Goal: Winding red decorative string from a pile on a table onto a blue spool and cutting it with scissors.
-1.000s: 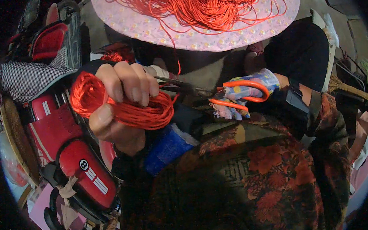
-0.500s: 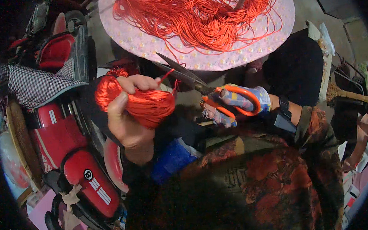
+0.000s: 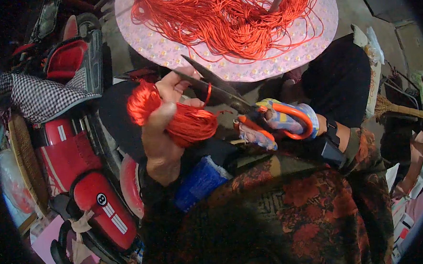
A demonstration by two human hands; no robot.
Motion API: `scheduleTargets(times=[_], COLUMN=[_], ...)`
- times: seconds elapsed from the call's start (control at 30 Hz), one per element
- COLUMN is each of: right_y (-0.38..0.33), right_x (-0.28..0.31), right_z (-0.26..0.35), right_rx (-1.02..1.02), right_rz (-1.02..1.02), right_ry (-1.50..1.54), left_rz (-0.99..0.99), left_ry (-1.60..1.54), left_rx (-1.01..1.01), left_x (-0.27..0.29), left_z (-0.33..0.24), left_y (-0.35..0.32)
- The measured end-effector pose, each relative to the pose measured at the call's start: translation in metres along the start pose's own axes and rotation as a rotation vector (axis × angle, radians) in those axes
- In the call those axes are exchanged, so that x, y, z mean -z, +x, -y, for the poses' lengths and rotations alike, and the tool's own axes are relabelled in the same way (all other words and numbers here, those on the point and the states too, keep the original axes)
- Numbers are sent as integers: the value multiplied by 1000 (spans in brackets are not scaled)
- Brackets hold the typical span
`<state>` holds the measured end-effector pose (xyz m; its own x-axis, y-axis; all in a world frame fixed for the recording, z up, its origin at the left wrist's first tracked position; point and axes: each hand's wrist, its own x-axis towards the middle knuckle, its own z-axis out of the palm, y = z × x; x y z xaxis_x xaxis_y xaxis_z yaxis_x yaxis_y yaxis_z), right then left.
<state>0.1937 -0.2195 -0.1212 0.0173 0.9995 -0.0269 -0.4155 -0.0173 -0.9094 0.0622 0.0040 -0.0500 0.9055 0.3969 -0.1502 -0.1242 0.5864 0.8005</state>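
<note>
The bundle of red cord (image 3: pixel 192 126) is resting inside the left hand (image 3: pixel 161 122), whose fingers are curling around it while the thumb is pressing across its near side. One rounded end is bulging out to the left of the thumb; the other is jutting out on the right, toward the scissors (image 3: pixel 237 101). A forefinger is reaching out above the bundle, close to the blades. A single strand (image 3: pixel 210 91) is looping up from the bundle beside the lower blade; whether they are touching, I cannot tell.

The right hand (image 3: pixel 299 120), in a patterned cloth covering, is sitting to the right of the bundle, its fingers gripping the orange handles. The blades are standing apart, pointing up and leftward above the bundle.

Beyond the bundle, a round pink bench (image 3: pixel 312 48) is carrying a loose heap of red cord (image 3: pixel 235 30). Just below the bundle, a blue tube-like thing (image 3: pixel 200 183) is showing a pale edge; its inside is not showing clearly. Far left of the bundle, a clear plastic bag (image 3: pixel 14 180) is holding something reddish, too blurred to name.
</note>
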Motion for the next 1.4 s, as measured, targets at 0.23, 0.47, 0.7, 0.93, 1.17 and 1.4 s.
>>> scheduleTargets(times=[0.23, 0.47, 0.7, 0.93, 1.17, 1.4], right_y=[-2, -10, -77, -234, -310, -293], right_x=[-31, -28, 3, 111, 165, 162], right_z=[45, 54, 109, 92, 15, 64], right_rx=[-54, 117, 196, -474, -701, -927], right_rz=[-26, -208, -973, -1618, -1513, -1445], right_ry=[388, 356, -311, -1616, -1438, -1578], left_rz=[258, 274, 233, 360, 237, 230], left_ry=[417, 650, 604, 549, 530, 57], left_rx=[-100, -165, -38, 14, 58, 67], left_x=[6, 5, -14, -32, -44, -32], left_z=[10, 18, 17, 16, 15, 25], left_y=[-5, -10, -12, -9, -14, -5])
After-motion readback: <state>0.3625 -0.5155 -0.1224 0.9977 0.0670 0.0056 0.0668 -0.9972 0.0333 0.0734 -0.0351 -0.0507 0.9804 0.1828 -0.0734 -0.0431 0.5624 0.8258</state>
